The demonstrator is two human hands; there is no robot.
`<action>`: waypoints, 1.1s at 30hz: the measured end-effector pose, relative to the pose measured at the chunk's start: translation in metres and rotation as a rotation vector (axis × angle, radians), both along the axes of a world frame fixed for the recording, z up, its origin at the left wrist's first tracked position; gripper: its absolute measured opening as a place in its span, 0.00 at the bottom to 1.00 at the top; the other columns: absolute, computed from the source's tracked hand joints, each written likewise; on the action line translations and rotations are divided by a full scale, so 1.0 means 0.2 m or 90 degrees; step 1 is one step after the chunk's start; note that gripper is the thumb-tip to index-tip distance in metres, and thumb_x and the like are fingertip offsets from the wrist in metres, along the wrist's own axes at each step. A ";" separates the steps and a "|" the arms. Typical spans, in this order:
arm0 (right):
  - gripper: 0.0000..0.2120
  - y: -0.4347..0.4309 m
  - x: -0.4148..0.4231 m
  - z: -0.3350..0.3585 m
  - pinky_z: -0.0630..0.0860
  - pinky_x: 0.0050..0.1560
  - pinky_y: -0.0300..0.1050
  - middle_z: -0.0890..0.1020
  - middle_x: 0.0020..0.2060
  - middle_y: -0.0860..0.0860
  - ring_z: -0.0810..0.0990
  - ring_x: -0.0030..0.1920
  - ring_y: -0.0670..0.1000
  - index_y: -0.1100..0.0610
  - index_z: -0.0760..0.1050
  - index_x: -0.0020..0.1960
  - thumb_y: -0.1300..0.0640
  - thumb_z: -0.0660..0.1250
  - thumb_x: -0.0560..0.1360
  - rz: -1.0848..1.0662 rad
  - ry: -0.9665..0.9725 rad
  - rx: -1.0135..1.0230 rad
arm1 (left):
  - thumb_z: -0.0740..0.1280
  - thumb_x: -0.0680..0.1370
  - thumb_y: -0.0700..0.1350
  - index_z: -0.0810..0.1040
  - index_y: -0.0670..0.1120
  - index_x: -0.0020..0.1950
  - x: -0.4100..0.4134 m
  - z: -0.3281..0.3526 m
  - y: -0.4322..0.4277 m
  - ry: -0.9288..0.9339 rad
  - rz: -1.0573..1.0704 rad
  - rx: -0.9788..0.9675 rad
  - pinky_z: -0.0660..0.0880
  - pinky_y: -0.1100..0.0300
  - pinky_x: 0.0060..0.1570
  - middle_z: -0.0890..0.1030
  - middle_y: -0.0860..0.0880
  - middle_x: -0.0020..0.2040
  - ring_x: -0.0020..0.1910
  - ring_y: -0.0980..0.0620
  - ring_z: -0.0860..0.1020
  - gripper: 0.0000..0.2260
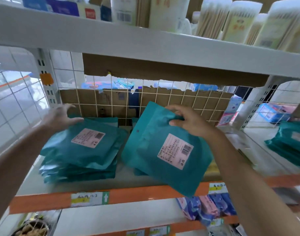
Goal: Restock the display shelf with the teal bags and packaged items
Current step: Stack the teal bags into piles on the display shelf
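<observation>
A stack of teal bags (81, 150) with pink labels lies on the left of the white shelf (128, 179). My left hand (60, 116) rests on the stack's top back corner, thumb pressed on the top bag. My right hand (188, 121) pinches the upper edge of another teal bag (164, 150). That bag is tilted, with its lower corner hanging past the shelf's orange front edge (137, 195). Under it a further teal bag is partly hidden.
A wire grid with brown cardboard (111, 103) backs the shelf. The upper shelf (145, 43) holds cotton-swab packs (239, 19). More teal bags (289, 143) lie on the neighbouring bay at right. Purple and pink packages (209, 206) sit on the shelf below.
</observation>
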State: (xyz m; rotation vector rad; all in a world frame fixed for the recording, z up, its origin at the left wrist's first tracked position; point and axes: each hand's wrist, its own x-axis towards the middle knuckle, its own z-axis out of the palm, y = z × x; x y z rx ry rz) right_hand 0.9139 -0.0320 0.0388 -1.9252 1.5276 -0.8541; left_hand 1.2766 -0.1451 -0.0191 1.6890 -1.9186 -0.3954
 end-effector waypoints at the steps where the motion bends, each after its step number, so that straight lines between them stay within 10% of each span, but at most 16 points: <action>1: 0.18 0.00 0.00 0.00 0.78 0.50 0.48 0.82 0.46 0.50 0.82 0.48 0.52 0.45 0.71 0.53 0.68 0.65 0.75 -0.014 -0.018 0.005 | 0.72 0.71 0.47 0.71 0.40 0.66 -0.07 0.03 0.04 0.016 -0.058 -0.038 0.71 0.47 0.54 0.74 0.36 0.63 0.58 0.38 0.73 0.26; 8: 0.16 0.02 -0.02 0.03 0.78 0.47 0.48 0.81 0.46 0.51 0.81 0.47 0.53 0.54 0.73 0.60 0.67 0.66 0.74 -0.155 -0.181 0.026 | 0.62 0.64 0.73 0.58 0.64 0.71 -0.46 0.07 0.37 -0.111 -0.518 -0.308 0.55 0.52 0.69 0.61 0.56 0.71 0.70 0.55 0.60 0.38; 14: 0.16 0.05 -0.09 0.05 0.77 0.39 0.46 0.80 0.48 0.56 0.81 0.44 0.54 0.56 0.73 0.62 0.64 0.66 0.75 -0.235 -0.278 0.141 | 0.65 0.71 0.58 0.70 0.55 0.63 -0.66 -0.01 0.43 -0.123 -0.628 -0.490 0.63 0.55 0.65 0.74 0.52 0.63 0.64 0.53 0.70 0.21; 23: 0.18 0.06 -0.12 -0.01 0.75 0.30 0.36 0.79 0.47 0.51 0.79 0.42 0.49 0.54 0.72 0.64 0.59 0.68 0.74 -0.239 -0.230 0.160 | 0.67 0.71 0.43 0.74 0.52 0.47 -0.77 0.05 0.49 0.103 -0.560 -0.524 0.74 0.59 0.54 0.83 0.52 0.48 0.50 0.56 0.79 0.07; 33: 0.15 0.18 -0.12 0.02 0.73 0.47 0.26 0.78 0.58 0.51 0.77 0.52 0.37 0.51 0.71 0.62 0.57 0.65 0.76 -0.040 -0.237 -0.041 | 0.62 0.71 0.48 0.73 0.53 0.48 -0.78 0.19 0.40 -0.006 -0.410 -0.523 0.62 0.63 0.48 0.82 0.52 0.42 0.44 0.58 0.74 0.06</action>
